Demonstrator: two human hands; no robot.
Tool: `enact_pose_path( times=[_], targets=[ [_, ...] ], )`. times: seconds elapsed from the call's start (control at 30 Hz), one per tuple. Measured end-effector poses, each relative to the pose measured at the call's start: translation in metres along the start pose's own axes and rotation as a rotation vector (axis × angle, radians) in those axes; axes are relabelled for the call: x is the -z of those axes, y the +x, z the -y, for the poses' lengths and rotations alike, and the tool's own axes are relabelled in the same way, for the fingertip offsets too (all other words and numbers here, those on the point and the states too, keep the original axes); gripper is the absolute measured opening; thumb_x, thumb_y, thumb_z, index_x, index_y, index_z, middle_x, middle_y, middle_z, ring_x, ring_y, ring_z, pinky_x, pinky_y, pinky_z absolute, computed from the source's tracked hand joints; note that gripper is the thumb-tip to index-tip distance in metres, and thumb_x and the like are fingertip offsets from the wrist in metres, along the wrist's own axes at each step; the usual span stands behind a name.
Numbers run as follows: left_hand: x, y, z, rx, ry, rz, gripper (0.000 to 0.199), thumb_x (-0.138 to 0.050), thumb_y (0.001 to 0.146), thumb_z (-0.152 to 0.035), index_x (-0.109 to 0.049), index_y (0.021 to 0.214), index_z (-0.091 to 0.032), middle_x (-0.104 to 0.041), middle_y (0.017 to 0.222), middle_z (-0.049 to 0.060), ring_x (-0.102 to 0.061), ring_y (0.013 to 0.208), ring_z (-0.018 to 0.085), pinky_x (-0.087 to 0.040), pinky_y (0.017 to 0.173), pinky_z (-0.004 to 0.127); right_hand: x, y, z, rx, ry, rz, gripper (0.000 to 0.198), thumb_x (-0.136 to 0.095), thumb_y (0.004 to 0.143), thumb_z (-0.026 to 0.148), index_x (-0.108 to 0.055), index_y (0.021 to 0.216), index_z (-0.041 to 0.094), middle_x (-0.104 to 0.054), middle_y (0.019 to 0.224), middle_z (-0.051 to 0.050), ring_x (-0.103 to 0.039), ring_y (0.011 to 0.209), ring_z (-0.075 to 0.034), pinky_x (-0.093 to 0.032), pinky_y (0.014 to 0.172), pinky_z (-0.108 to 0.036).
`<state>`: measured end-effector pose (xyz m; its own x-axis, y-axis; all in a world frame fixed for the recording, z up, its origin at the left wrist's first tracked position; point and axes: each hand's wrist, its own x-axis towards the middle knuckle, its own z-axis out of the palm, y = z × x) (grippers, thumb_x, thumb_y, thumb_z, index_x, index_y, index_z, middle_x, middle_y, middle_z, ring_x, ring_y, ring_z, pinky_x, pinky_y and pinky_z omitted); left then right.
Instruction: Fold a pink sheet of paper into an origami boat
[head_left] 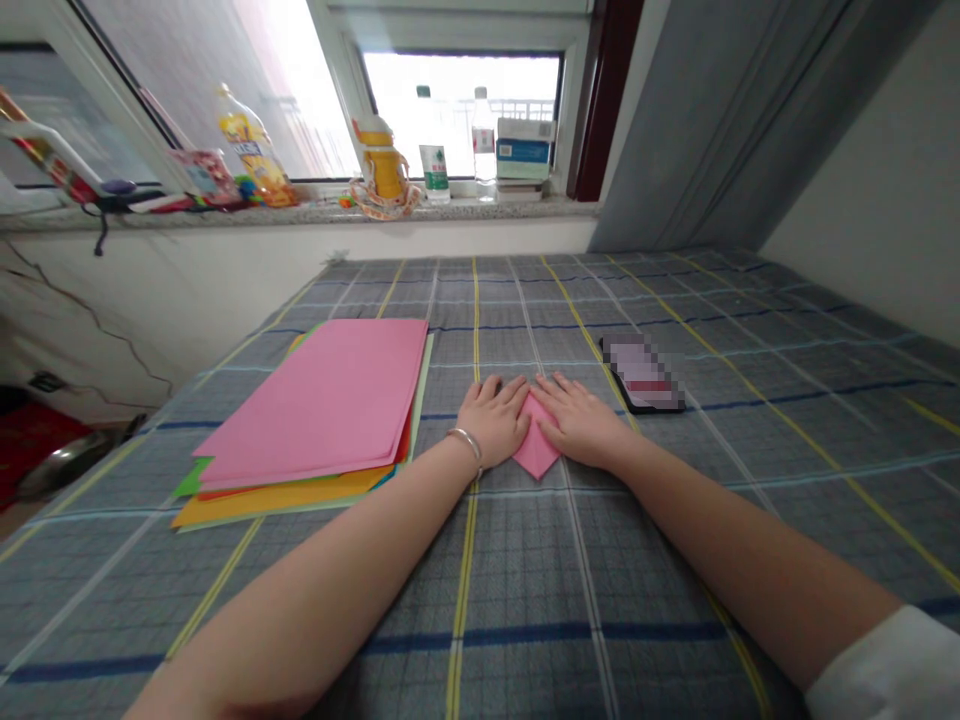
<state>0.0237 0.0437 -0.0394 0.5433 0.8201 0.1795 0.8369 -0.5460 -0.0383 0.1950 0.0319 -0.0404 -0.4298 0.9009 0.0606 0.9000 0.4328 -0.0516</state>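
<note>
A small folded piece of pink paper (537, 455) lies on the plaid cloth, one pointed corner toward me. My left hand (493, 418) rests flat on its left side, fingers spread, with a silver bangle round the wrist. On its right side lies my right hand (583, 418), also flat with fingers stretched out. Both hands touch the paper and cover much of its upper part. To the left is a stack of coloured paper sheets (322, 400), pink on top, with green, orange and yellow edges showing beneath.
A phone (643, 374) with a blurred screen lies right of my hands on the plaid cloth (675, 620). Along the windowsill (300, 213) stand a yellow cup (386, 170), a juice bottle (255, 150), a clear bottle (484, 145) and boxes (525, 150). A grey curtain (705, 120) hangs at right.
</note>
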Motion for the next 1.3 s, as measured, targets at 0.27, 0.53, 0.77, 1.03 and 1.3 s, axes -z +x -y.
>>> enact_pose_path(
  times=[0.27, 0.53, 0.77, 1.03, 1.3],
  targets=[
    [0.004, -0.005, 0.01, -0.043, -0.031, 0.129, 0.054, -0.022, 0.095, -0.04, -0.029, 0.146, -0.022, -0.024, 0.153, -0.002, -0.019, 0.141, 0.031, -0.013, 0.112, 0.058, -0.001, -0.004, -0.003, 0.027, -0.001, 0.006, 0.059, -0.028, 0.092, 0.037, -0.031, 0.146, 0.012, -0.026, 0.152, -0.011, -0.021, 0.14, -0.03, -0.02, 0.113, -0.046],
    [0.007, -0.022, 0.014, -0.07, -0.007, 0.11, 0.053, -0.023, 0.096, -0.04, -0.027, 0.146, -0.022, -0.025, 0.153, 0.0, -0.022, 0.14, 0.028, -0.014, 0.113, 0.054, -0.004, -0.015, -0.008, 0.066, 0.033, -0.012, 0.057, -0.028, 0.093, 0.033, -0.03, 0.146, 0.012, -0.026, 0.152, -0.011, -0.019, 0.141, -0.027, -0.021, 0.114, -0.044],
    [0.011, -0.035, 0.011, -0.072, 0.015, 0.074, 0.054, -0.027, 0.096, -0.04, -0.033, 0.144, -0.016, -0.03, 0.151, 0.007, -0.027, 0.139, 0.027, -0.019, 0.113, 0.05, -0.002, -0.034, -0.011, 0.082, 0.061, -0.01, 0.058, -0.029, 0.093, 0.034, -0.03, 0.145, 0.01, -0.025, 0.152, -0.013, -0.022, 0.14, -0.026, -0.023, 0.113, -0.044],
    [0.018, -0.05, 0.008, -0.034, 0.028, -0.009, 0.052, -0.035, 0.093, -0.042, -0.045, 0.137, -0.016, -0.042, 0.144, 0.008, -0.035, 0.135, 0.029, -0.02, 0.112, 0.05, 0.005, -0.054, -0.006, 0.043, 0.026, -0.077, 0.055, -0.035, 0.092, 0.035, -0.043, 0.138, 0.006, -0.039, 0.145, -0.015, -0.034, 0.136, -0.026, -0.028, 0.111, -0.041],
    [0.032, -0.049, 0.002, -0.076, 0.125, -0.104, 0.048, -0.045, 0.088, -0.047, -0.07, 0.103, -0.01, -0.066, 0.112, 0.015, -0.048, 0.121, 0.032, -0.018, 0.113, 0.05, 0.015, -0.059, 0.004, 0.008, -0.063, -0.117, 0.045, -0.04, 0.091, 0.031, -0.06, 0.121, 0.004, -0.058, 0.128, -0.018, -0.051, 0.121, -0.027, -0.038, 0.104, -0.037]
  ],
)
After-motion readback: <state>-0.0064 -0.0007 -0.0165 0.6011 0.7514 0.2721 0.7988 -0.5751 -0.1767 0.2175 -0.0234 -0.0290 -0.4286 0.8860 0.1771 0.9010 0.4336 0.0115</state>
